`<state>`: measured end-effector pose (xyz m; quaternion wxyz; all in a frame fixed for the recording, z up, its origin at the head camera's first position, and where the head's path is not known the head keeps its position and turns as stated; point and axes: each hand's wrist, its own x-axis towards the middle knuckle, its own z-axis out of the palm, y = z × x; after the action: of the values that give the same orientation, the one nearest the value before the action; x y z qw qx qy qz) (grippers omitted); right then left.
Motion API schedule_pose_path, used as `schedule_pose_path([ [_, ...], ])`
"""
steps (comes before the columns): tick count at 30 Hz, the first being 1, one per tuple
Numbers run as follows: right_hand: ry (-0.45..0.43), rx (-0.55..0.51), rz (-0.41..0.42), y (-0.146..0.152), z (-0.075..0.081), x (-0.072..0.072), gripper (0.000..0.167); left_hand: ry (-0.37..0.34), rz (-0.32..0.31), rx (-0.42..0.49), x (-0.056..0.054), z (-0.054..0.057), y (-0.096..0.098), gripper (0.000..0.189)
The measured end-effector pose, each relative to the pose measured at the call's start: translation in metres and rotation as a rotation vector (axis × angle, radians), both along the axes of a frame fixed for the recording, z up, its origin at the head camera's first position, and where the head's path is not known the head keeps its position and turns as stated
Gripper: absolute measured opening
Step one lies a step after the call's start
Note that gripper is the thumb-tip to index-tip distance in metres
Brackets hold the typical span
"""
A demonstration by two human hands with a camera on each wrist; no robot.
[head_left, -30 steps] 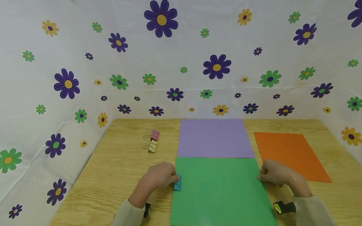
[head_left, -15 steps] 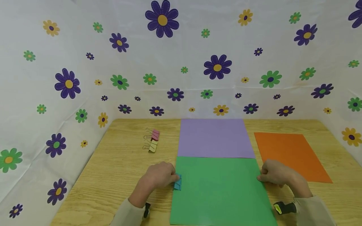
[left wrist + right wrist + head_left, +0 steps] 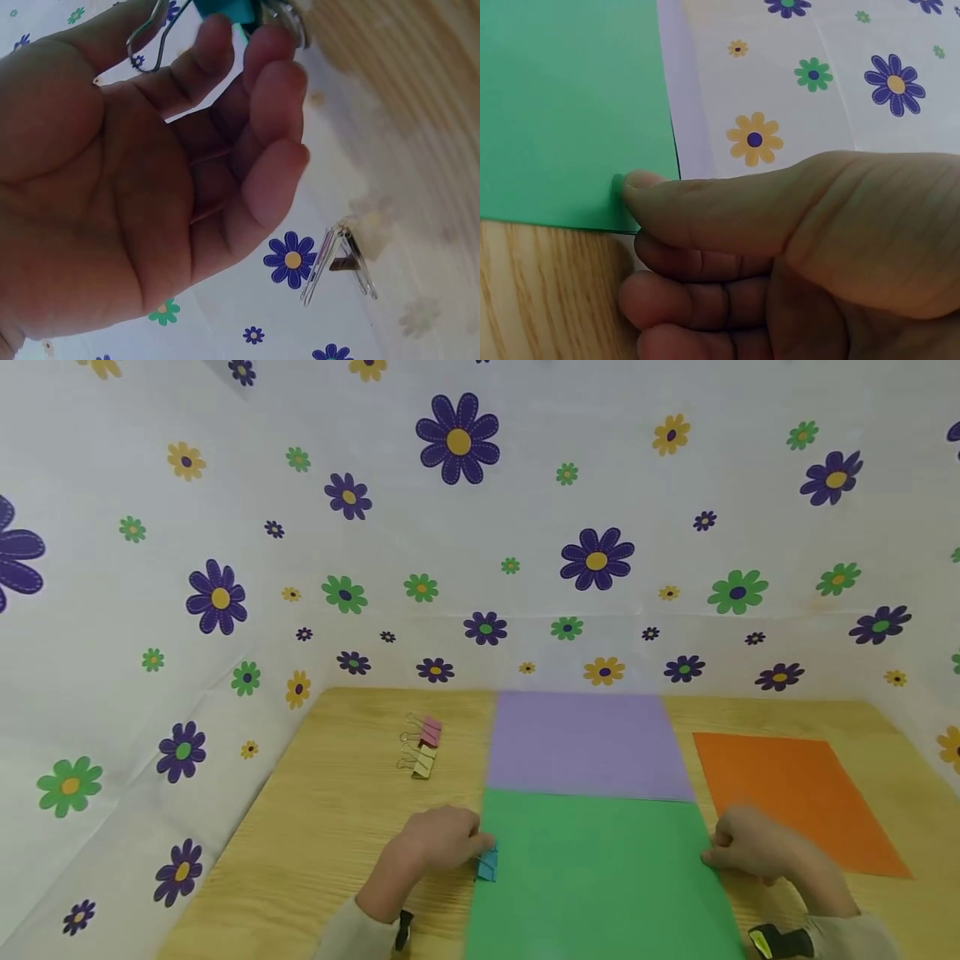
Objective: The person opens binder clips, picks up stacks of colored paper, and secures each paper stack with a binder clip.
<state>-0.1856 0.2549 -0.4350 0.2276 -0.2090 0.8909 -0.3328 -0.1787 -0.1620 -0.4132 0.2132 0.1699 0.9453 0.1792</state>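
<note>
A green sheet of paper point(image 3: 600, 877) lies at the front middle of the table. On its left edge sits a blue binder clip point(image 3: 487, 865). My left hand point(image 3: 442, 839) holds this clip with thumb and fingers; in the left wrist view the teal clip body point(image 3: 225, 9) shows at the top edge, mostly cut off, beside a wire handle point(image 3: 159, 45). At the opposite edge, my right hand point(image 3: 761, 843) pinches the green sheet, thumb on top and the other fingers curled below, as the right wrist view shows.
A purple sheet point(image 3: 588, 743) lies behind the green one, reaching the flowered backdrop point(image 3: 525, 502). An orange sheet point(image 3: 802, 802) rests at the right, partly behind the right hand. Pink point(image 3: 431, 732) and yellow point(image 3: 423, 762) binder clips sit at the left on the wooden table point(image 3: 337, 793).
The head view has shifted, so everything sits lower and further right in it. Both hands keep their places on the clip and the sheet's right edge.
</note>
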Motion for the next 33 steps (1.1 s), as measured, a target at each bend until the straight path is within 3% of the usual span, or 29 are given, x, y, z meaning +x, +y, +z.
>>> schedule_pose_path([
  [4, -0.044, -0.014, -0.034, 0.005, -0.002, 0.003, 0.047, -0.004, 0.010, 0.022, -0.003, 0.002, -0.002, 0.030],
  [8, -0.014, 0.002, -0.049, 0.000, -0.001, 0.000, 0.043, -0.003, 0.041, 0.024, -0.008, 0.008, -0.010, 0.030],
  [13, -0.007, 0.035, -0.040, -0.001, -0.003, 0.007, 0.043, -0.046, 0.038, 0.064, -0.004, 0.009, -0.016, 0.026],
  [23, -0.056, 0.067, -0.101, -0.001, -0.010, 0.019, 0.043, -0.027, 0.077, 0.079, -0.001, 0.013, -0.021, 0.023],
  [33, -0.012, 0.027, -0.020, -0.010, -0.004, 0.005, 0.043, -0.040, 0.039, 0.096, -0.001, 0.017, -0.023, 0.025],
])
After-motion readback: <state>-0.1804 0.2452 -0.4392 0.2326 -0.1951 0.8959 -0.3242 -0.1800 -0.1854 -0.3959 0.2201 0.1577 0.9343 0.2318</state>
